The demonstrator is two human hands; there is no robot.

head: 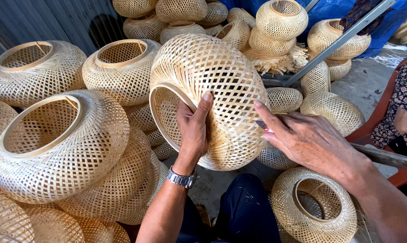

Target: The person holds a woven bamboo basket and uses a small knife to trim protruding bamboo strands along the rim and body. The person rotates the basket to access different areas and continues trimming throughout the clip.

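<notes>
Basket in hand: a round woven bamboo basket (212, 96), pale straw colour, held up in the middle of the view and tipped so its ringed opening faces down and to the left.
Left hand: the left hand (193, 130) lies flat against the basket just beside the rim, fingers (205, 104) together and stretched up along the weave, thumb on the edge of the opening; a metal wristwatch (182, 178) sits on the wrist.
Right hand: the right hand (304, 137) touches the basket's right side, fingers closed on a small tool (263, 126) with a red bit showing; the forefinger points along it to the weave.
Below: dark trousers (246, 211) on the person's legs, with 1 more basket (313, 204) lying mouth-up by the right forearm.
Left side: a heap of large baskets (59, 144) of the same weave, several with their openings turned up.
Behind: smaller baskets (280, 20) piled against a blue sheet (388, 22), a bundle of loose bamboo strips (275, 60), and a grey metal bar (338, 40) slanting across.
Far right: another person in a flowered sleeve (403, 101) on a red seat.
</notes>
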